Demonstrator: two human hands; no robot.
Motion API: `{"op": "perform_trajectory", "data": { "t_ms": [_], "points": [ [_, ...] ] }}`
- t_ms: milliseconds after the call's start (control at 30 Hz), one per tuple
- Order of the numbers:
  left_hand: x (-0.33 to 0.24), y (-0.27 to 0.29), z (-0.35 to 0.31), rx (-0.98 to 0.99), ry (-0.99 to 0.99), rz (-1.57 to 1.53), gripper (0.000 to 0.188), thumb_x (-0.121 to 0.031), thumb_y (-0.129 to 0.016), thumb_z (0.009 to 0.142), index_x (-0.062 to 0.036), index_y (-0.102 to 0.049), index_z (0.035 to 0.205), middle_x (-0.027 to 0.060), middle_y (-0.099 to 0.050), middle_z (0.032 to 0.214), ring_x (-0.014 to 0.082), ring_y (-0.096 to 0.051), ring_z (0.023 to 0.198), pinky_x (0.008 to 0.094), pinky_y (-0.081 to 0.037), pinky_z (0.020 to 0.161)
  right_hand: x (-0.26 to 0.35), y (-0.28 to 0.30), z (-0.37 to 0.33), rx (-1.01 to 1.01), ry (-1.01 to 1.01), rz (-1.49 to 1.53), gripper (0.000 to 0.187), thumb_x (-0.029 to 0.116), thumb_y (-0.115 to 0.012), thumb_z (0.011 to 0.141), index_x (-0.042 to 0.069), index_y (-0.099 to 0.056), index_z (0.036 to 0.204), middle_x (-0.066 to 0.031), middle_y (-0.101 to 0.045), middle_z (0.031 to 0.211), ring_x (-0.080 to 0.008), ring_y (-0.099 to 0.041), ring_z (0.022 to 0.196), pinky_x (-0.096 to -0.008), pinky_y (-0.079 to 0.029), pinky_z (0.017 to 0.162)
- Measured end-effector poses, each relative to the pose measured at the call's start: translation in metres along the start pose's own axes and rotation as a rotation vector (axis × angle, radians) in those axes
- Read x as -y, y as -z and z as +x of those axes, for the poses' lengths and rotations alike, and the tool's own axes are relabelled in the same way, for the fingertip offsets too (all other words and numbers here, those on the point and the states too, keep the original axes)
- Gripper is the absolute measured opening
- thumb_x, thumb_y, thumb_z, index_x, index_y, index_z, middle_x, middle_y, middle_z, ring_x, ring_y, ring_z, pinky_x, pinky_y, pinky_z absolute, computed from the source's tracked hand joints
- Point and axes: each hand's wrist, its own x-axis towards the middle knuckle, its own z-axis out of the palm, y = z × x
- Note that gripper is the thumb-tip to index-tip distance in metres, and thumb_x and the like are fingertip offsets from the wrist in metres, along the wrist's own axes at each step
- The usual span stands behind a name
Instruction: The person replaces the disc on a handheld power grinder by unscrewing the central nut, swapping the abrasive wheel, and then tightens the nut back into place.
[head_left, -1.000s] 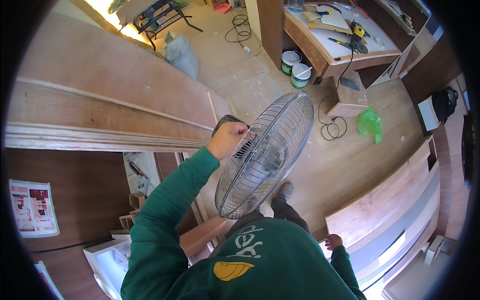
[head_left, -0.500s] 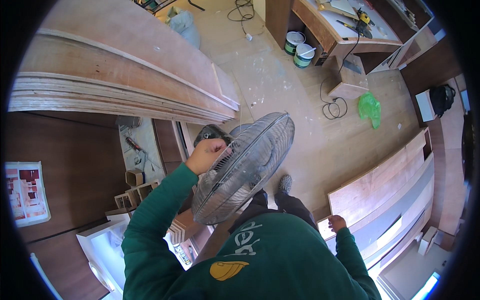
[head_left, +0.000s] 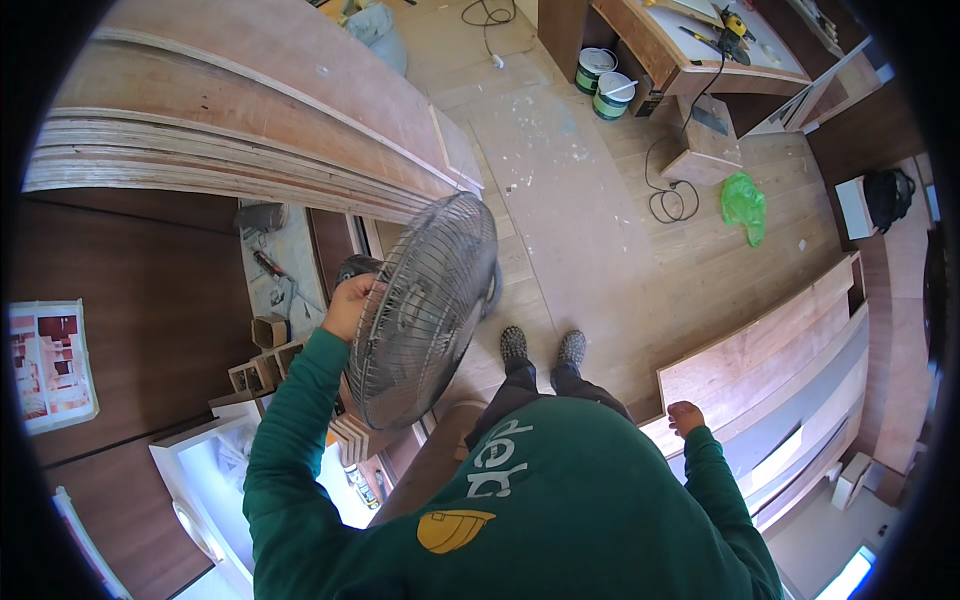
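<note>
My left hand (head_left: 348, 306) is closed on the rim of an electric fan's (head_left: 425, 310) round wire cage. The fan is tilted, its grey blades showing through the wires. Behind the cage, beside my hand, its dark motor housing (head_left: 358, 267) is partly visible; the lower parts of the fan are hidden. My right hand (head_left: 685, 418) hangs at my right side with fingers loosely curled and nothing seen in it. It is nearest to the long wooden boards (head_left: 760, 345) leaning there.
A stack of plywood sheets (head_left: 250, 130) stands at the upper left, close to the fan. Paint buckets (head_left: 614, 97) sit by a workbench (head_left: 660, 50) holding power tools. A wooden box (head_left: 703, 150), a cable (head_left: 672, 203) and a green plastic bag (head_left: 743, 207) are on the floor.
The fan has moved left in my left hand and its cage has turned more upright. Both of my shoes now show below it. My right hand has shifted slightly up and right.
</note>
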Motion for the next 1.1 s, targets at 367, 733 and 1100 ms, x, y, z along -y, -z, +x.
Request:
{"op": "perform_trajectory", "data": {
  "t_ms": [367,733,1100],
  "points": [
    [0.047,0.076,0.022,-0.431,0.421,-0.721,0.035,-0.017,-0.034,0.103,0.0097,-0.056,0.110,-0.0048,-0.050,0.061,0.0037,-0.040,0.039,0.0220,-0.035,0.033,-0.002,0.010,-0.027,-0.063,-0.017,-0.051,0.025,0.022,-0.069,0.088,0.001,-0.065,0.100,-0.0087,-0.067,0.080,-0.0168,-0.063,0.064,-0.0307,-0.054,0.057],
    [0.131,0.160,0.000,-0.346,0.083,-0.592,0.018,-0.016,-0.052,0.099,-0.0037,-0.058,0.087,0.0120,-0.064,0.084,0.0079,-0.048,0.043,0.0234,-0.044,0.036,-0.025,0.004,-0.033,-0.071,0.014,-0.044,0.019,0.024,-0.064,0.088,0.010,-0.066,0.100,-0.0068,-0.065,0.080,-0.0185,-0.062,0.063,-0.0352,-0.048,0.051],
    [0.115,0.145,-0.011,-0.314,0.115,-0.351,0.016,-0.024,-0.058,0.097,-0.0101,-0.061,0.087,0.0020,-0.063,0.080,0.0089,-0.051,0.052,0.0257,-0.042,0.044,0.007,-0.021,-0.051,-0.071,-0.008,-0.032,0.017,0.020,-0.067,0.088,0.004,-0.068,0.093,-0.0076,-0.066,0.076,-0.0161,-0.062,0.063,-0.0308,-0.052,0.056]
  ]
}}
